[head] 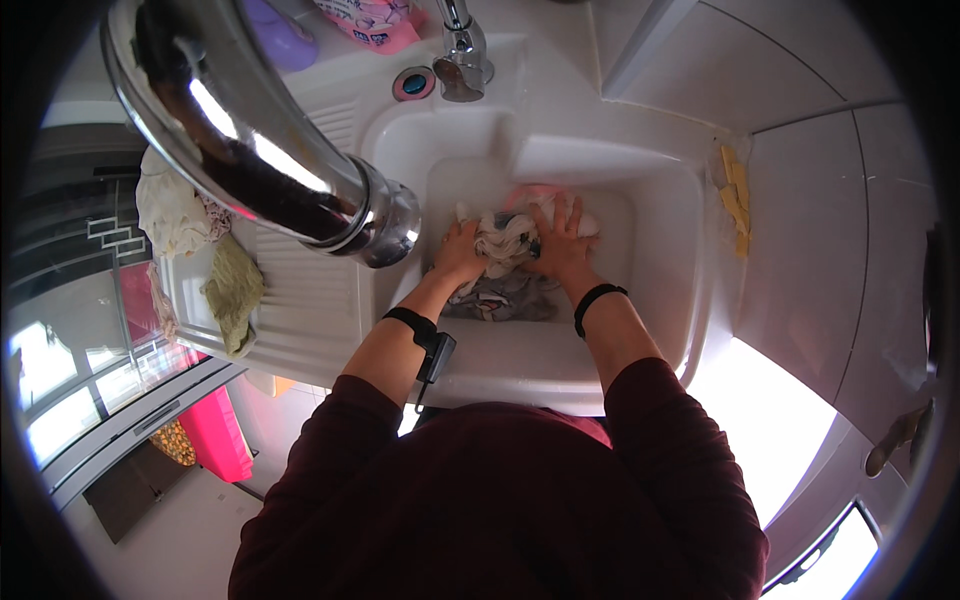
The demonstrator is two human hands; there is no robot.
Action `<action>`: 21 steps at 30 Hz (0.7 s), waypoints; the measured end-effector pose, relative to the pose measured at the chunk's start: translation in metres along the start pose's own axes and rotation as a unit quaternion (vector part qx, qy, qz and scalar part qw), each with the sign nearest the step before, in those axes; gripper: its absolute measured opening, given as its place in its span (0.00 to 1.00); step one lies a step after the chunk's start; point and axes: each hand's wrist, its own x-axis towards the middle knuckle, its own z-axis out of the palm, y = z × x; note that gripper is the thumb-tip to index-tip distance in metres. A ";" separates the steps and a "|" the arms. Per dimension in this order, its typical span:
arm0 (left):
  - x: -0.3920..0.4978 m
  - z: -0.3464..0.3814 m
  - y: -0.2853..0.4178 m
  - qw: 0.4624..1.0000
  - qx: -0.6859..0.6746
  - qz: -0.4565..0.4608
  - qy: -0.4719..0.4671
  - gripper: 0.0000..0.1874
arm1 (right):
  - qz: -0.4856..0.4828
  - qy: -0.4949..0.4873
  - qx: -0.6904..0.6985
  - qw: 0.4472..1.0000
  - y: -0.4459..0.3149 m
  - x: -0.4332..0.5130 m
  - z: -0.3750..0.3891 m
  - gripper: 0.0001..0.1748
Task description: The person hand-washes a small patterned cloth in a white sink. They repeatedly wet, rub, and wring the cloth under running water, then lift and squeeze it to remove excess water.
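Note:
A bunched white cloth (pixel 504 241) with dark patterned patches lies in the white sink basin (pixel 667 225), which holds cloudy water. My left hand (pixel 459 253) grips its left side, with some of the fingers hidden by the folds. Over the right side of the pile, my right hand (pixel 559 244) is spread flat, its fingers apart and touching the fabric. A wet grey cloth (pixel 510 296) with a print sits just below both hands. Pink fabric (pixel 536 193) and more white cloth (pixel 587 225) show beyond my right fingers.
A large chrome pipe (pixel 247 135) looms close at upper left. Behind the basin stands a chrome faucet (pixel 461 64), near a drain plug (pixel 414 83). An olive cloth (pixel 234 289) and a cream cloth (pixel 171 202) lie on the ribbed drainboard (pixel 307 255). A purple bottle (pixel 281 37) stands behind.

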 end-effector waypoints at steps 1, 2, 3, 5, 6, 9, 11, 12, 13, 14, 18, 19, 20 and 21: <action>0.000 0.001 -0.001 1.000 -0.002 0.003 0.002 0.40 | 0.001 -0.001 -0.002 1.000 0.000 0.000 0.000 0.68; 0.000 0.001 -0.001 1.000 -0.002 0.002 -0.001 0.40 | 0.002 -0.005 -0.002 1.000 0.000 0.000 0.000 0.68; 0.000 0.001 -0.001 1.000 -0.005 0.006 0.001 0.40 | 0.005 -0.008 -0.003 1.000 0.000 0.000 0.000 0.68; -0.001 0.000 0.000 1.000 -0.005 0.002 -0.005 0.40 | 0.006 -0.009 -0.006 1.000 -0.001 0.000 -0.001 0.68; -0.002 0.000 0.001 1.000 -0.003 0.005 -0.007 0.40 | 0.008 -0.011 -0.007 1.000 -0.001 -0.001 -0.002 0.68; -0.003 -0.002 0.003 1.000 0.000 0.003 -0.019 0.40 | 0.010 -0.018 -0.004 1.000 -0.003 -0.003 -0.007 0.67; -0.004 -0.002 0.003 1.000 -0.001 0.000 -0.024 0.40 | 0.013 -0.030 -0.010 0.999 -0.003 -0.005 -0.011 0.64; -0.003 -0.002 0.003 1.000 0.002 -0.001 -0.023 0.41 | 0.015 -0.037 -0.010 0.999 -0.003 -0.005 -0.012 0.63; -0.003 -0.002 0.003 1.000 0.006 -0.002 -0.023 0.41 | 0.017 -0.045 -0.015 0.999 -0.004 -0.006 -0.014 0.62; -0.002 -0.001 0.003 1.000 0.009 -0.004 -0.023 0.41 | 0.017 -0.048 -0.017 0.999 -0.004 -0.006 -0.015 0.62; -0.002 0.000 0.001 1.000 0.007 0.001 -0.016 0.41 | 0.019 -0.050 -0.022 0.998 -0.005 -0.004 -0.013 0.62; -0.002 0.000 0.001 1.000 0.005 0.005 -0.019 0.40 | 0.018 -0.042 -0.026 0.999 -0.005 -0.003 -0.011 0.63; -0.002 0.000 0.001 1.000 0.002 0.008 -0.023 0.40 | 0.016 -0.030 -0.027 0.999 -0.004 -0.003 -0.009 0.65; -0.003 0.000 0.001 1.000 0.004 0.008 -0.014 0.40 | 0.016 -0.029 -0.027 0.999 -0.004 -0.002 -0.007 0.66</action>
